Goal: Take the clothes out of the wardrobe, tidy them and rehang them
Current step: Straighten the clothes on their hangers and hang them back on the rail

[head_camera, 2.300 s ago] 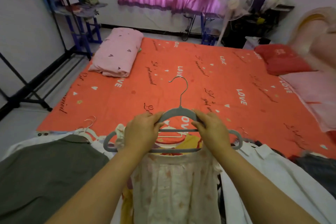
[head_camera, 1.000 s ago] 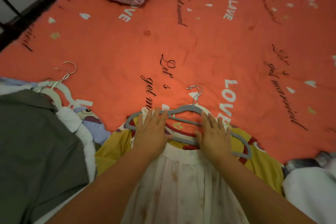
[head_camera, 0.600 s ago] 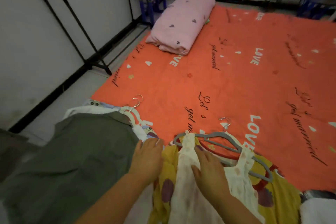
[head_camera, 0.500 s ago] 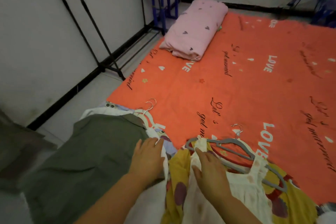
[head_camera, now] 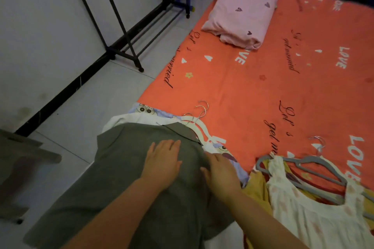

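Grey-green shirt [head_camera: 125, 157] cloth is pressed flat at the near left corner of the bed [head_camera: 242, 87]. The left hand [head_camera: 162, 163] is spread wide on it and the right hand [head_camera: 220, 174] is laid open along its right edge, with nothing gripped. Creases are best smoothed outward towards the collar by the white hangers [head_camera: 199, 125], so that the shirt sits squarely before it is carried to the black rail [head_camera: 121, 54] beyond.

Both forearms are showing bare along their whole visible length, from the bottom edge of the picture up to the wrists. The left hand [head_camera: 162, 163] and the right hand [head_camera: 220, 176] are likewise showing uncovered backs and fingers. Whatever clothing the person is wearing is lying beyond the frame.
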### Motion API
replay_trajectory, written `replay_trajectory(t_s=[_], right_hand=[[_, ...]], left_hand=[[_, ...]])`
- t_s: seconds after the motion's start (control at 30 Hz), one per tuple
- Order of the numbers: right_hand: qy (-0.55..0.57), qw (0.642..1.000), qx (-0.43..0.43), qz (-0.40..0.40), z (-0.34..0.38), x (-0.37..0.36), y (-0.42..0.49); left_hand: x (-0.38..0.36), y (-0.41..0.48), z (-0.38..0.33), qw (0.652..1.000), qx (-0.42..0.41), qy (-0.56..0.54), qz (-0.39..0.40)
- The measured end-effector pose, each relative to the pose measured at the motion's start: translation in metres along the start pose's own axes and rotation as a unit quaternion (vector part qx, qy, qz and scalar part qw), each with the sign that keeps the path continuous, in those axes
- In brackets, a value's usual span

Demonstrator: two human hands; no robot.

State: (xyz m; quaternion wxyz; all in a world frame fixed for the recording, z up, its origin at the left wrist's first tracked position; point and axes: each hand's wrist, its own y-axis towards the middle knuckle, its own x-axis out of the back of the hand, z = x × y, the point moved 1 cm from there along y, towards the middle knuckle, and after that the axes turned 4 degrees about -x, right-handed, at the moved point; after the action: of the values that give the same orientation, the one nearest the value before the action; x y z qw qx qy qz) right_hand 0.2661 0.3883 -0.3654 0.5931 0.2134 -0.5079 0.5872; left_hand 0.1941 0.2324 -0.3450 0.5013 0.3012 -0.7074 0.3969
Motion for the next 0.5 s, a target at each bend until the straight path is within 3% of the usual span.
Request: replay_trajectory(t_s=[0.23,0.37,0.5], right_hand=[[-0.015,0.996,-0.084,-0.003,0.012,-0.061,0.065],[0.027,0.988,-0.071,-0.135,0.015,-0.063,0.086],[0.016,0.988,-0.065,-0.140,0.027,-0.057,0.137]], left_hand=[[-0.038,0.058,0.067,1.000,-0.014,-0.004,0.004],[-0.055,0.085,0.086,0.999,-0.033,0.019,0.004],[-0.071,0.099,0.094,0.998,-0.030,0.014,0.045]])
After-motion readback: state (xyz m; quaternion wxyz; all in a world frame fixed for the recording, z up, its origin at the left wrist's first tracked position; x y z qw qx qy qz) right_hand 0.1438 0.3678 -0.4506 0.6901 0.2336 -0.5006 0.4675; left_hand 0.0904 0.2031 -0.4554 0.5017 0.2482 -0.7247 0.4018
